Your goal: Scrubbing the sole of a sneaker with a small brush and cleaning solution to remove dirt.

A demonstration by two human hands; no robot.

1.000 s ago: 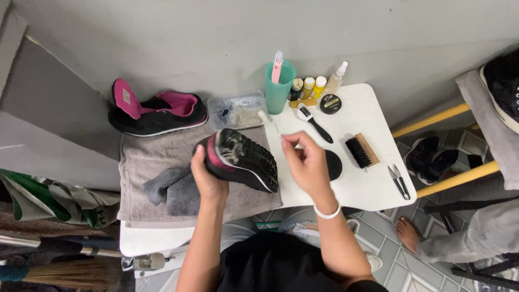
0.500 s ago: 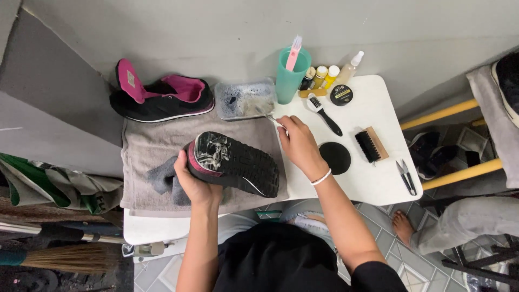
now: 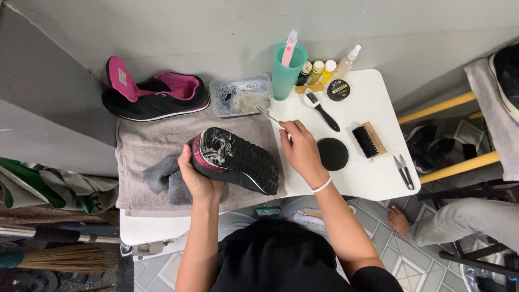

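A person in a black top leans over a small white table [image 3: 373,186], seen from above. The left hand [image 3: 197,181] grips the heel end of a black shoe [image 3: 235,160] turned sole up, fingers wrapped under it and thumb on its side. The shoe lies over a grey towel [image 3: 143,148] at the table's middle, toe pointing to about 4 o'clock. Just left of the hand, at 9 o'clock, a dark grey cloth [image 3: 162,176] sits bunched on the towel.

The right hand [image 3: 301,152], with a white band at the wrist, is just right of the shoe. Its fingers are pinched together on the handle of a small brush [image 3: 268,115], whose tip reaches toward 11 o'clock to a clear tub [image 3: 240,95] holding foamy water.

Right of that hand lies a round black pad [image 3: 332,153]. At 3 o'clock sit a wooden brush [image 3: 368,141] with black bristles and small snips [image 3: 403,171]. Farther off, at 1 o'clock, lie a black-handled brush [image 3: 322,111] and a round black tin [image 3: 338,90].

Along the far edge, at 12 o'clock, stand a teal cup [image 3: 286,70] and small bottles [image 3: 324,70]. At 10 o'clock, a second black shoe [image 3: 157,97] with pink lining rests upright beside the wall.
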